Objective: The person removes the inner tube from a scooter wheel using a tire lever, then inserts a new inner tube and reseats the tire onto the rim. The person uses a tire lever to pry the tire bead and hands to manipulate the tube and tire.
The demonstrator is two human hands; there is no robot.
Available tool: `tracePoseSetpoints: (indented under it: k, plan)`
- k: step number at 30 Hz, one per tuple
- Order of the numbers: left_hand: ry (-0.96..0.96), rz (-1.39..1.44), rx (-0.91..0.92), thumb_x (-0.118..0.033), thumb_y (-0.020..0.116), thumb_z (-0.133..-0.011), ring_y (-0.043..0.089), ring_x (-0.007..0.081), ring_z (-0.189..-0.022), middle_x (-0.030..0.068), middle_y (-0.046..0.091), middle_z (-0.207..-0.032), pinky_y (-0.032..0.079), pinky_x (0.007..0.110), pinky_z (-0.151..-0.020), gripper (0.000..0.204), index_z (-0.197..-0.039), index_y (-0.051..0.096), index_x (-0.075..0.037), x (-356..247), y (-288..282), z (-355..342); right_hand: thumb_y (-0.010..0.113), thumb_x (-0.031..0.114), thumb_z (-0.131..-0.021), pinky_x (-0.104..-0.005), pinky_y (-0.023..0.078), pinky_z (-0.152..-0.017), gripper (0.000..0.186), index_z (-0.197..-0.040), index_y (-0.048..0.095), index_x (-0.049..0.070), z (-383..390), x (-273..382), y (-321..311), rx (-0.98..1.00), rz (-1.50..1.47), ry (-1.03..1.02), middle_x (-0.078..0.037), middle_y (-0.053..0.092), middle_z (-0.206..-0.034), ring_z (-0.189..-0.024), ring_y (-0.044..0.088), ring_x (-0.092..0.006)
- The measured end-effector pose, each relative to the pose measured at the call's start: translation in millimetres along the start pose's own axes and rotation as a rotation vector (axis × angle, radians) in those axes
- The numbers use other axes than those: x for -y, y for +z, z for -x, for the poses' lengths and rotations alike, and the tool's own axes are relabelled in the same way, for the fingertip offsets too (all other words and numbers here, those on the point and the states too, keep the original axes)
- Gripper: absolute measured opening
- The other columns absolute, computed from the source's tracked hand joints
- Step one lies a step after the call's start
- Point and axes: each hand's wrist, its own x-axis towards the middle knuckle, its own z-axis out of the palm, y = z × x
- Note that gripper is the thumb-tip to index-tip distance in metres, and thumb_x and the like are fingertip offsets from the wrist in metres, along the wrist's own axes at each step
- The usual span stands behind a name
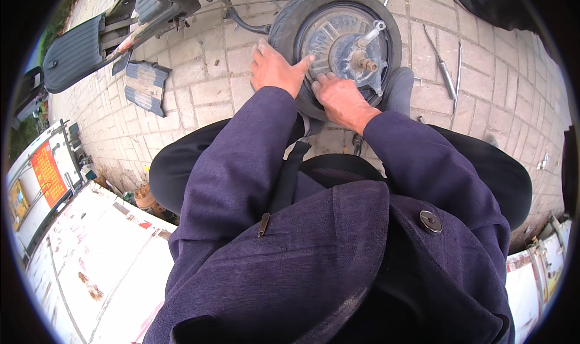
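Note:
A small wheel with a black tyre (291,25) lies tilted between my feet, at the upper middle of the head view. Its dusty metal hub (320,42) faces up, with a threaded axle (367,64) and a metal arm (370,34) on it. My left hand (277,69) lies against the tyre's left side, fingers outstretched and thumb spread over the sidewall. Close by, my right hand (345,104) has its fingers curled in at the near edge between tyre and hub. Those fingertips are partly hidden, and what they pinch cannot be made out.
A screwdriver (447,78) and a thin metal rod (457,72) lie on the paving to the right. A dark shoe (477,2) of another person stands beyond. At left are a vehicle's ribbed footboard (74,54) and a loose ribbed panel (147,87). White panelling (103,271) is at lower left.

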Motion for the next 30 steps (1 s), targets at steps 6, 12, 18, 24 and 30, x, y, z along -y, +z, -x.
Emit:
tracePoseSetpoints:
  k: [6, 12, 18, 24, 30]
  plan:
    - [-0.022, 0.087, 0.084, -0.025, 0.086, -0.074, 0.050, 0.0485, -0.135, 0.0377, 0.042, -0.147, 0.044, 0.047, -0.113, 0.115, -0.157, 0.017, 0.013, 8.7, 16.4, -3.6, 0.069, 0.006, -0.077, -0.0421, 0.059, -0.078, 0.027, -0.103, 0.067, -0.001, -3.5, -8.3, -6.3, 0.114, 0.000, -0.010, -0.016, 0.071, -0.101, -0.097, 0.071, -0.0318]
    - [0.053, 0.143, 0.100, -0.021, 0.083, -0.073, 0.044, 0.0501, -0.138, 0.0408, 0.039, -0.146, 0.038, 0.047, -0.117, 0.112, -0.153, 0.016, 0.019, 15.0, 18.1, -5.8, 0.071, 0.013, -0.079, -0.0385, 0.058, -0.075, 0.024, -0.100, 0.067, 0.002, 0.7, -19.4, -12.4, 0.159, 0.104, -0.155, -0.013, 0.072, -0.096, -0.092, 0.072, -0.0284]
    - [0.077, 0.161, 0.081, -0.022, 0.083, -0.071, 0.042, 0.0505, -0.137, 0.0394, 0.037, -0.146, 0.038, 0.047, -0.117, 0.115, -0.155, 0.013, 0.017, 13.9, 17.5, -2.6, 0.074, 0.019, -0.075, -0.0355, 0.052, -0.074, 0.026, -0.094, 0.064, 0.005, 10.9, -24.2, -22.7, 0.077, 0.125, -0.193, -0.007, 0.063, -0.087, -0.087, 0.065, -0.0233]
    - [0.069, 0.145, 0.071, -0.020, 0.083, -0.071, 0.043, 0.0505, -0.135, 0.0380, 0.038, -0.144, 0.038, 0.047, -0.117, 0.116, -0.155, 0.012, 0.016, 8.1, 17.6, -1.6, 0.071, 0.021, -0.074, -0.0328, 0.043, -0.080, 0.023, -0.090, 0.062, 0.006, 9.6, -35.5, -44.0, 0.148, 0.218, -0.363, -0.006, 0.061, -0.085, -0.090, 0.059, -0.0214]
    - [0.076, 0.175, 0.075, -0.019, 0.083, -0.072, 0.044, 0.0498, -0.134, 0.0373, 0.037, -0.144, 0.038, 0.047, -0.117, 0.115, -0.156, 0.012, 0.016, 11.5, 17.5, -5.2, 0.072, 0.025, -0.076, -0.0324, 0.042, -0.081, 0.021, -0.085, 0.063, 0.007, 6.4, -55.1, -49.1, 0.056, 0.185, -0.345, -0.004, 0.062, -0.081, -0.094, 0.057, -0.0199]
